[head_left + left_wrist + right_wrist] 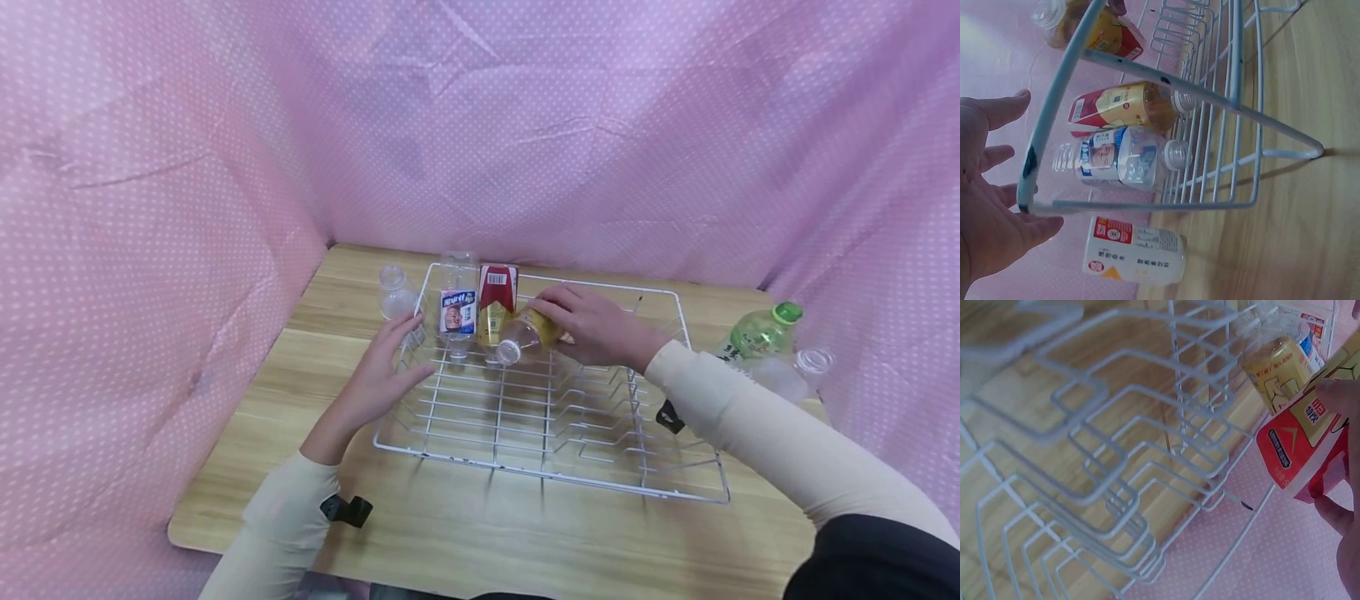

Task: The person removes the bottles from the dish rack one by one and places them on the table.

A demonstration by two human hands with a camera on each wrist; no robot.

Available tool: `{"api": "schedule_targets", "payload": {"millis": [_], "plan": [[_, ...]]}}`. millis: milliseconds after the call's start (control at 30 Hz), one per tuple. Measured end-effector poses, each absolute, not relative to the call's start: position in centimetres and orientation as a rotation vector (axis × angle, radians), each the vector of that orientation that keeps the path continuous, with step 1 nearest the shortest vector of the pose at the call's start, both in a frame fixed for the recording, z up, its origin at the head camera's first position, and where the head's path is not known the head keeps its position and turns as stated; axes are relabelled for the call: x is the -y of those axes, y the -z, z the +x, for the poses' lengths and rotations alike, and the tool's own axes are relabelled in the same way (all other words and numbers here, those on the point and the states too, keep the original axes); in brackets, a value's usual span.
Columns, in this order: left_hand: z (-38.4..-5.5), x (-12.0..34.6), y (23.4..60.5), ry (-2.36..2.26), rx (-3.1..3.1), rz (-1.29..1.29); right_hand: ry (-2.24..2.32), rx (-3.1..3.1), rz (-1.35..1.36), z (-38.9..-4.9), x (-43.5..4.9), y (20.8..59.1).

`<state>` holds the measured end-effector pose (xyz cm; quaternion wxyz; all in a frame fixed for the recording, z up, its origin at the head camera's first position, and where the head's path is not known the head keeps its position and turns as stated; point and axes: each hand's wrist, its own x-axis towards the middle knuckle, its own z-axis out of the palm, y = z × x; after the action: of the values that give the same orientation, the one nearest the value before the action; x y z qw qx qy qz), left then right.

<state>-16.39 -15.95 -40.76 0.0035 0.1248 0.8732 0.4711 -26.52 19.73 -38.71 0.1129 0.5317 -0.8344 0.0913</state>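
My right hand (596, 325) grips a bottle (528, 333) with a yellow and red label over a white wire dish rack (551, 475). The bottle is tilted, its clear neck and whitish cap end pointing down and left. In the right wrist view its red base end (1282, 450) shows beside the fingers. Left of it, a similar red and yellow bottle (497, 292) stands neck-down in the rack, next to a clear bottle (458, 312) with a blue and white label, also neck-down. My left hand (371, 387) has its fingers extended at the rack's left rim, holding nothing.
Outside the rack's left side, a white-labelled bottle (396, 293) stands on the wooden table (285, 400). A green bottle (761, 333) and a clear bottle (813, 361) are at the right, partly behind my right forearm. Pink dotted cloth (525, 150) hangs around the table.
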Motion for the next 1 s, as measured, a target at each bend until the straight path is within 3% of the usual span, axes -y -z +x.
{"api": "schedule_targets", "payload": {"millis": [367,567,1000], "plan": [[-16.8,14.6,39.1,-1.454,-2.744,0.402,-0.864,2.743,1.262,-25.4,-18.9,39.4],[-17.2,13.9,38.6,-1.466,-2.73,0.467,-1.306,2.893,0.966,-25.0,-18.5,39.8],[-18.0,12.3,38.3,-1.505,-2.62,0.483,-1.585,2.963,0.708,-23.7,-17.5,39.5]]}}
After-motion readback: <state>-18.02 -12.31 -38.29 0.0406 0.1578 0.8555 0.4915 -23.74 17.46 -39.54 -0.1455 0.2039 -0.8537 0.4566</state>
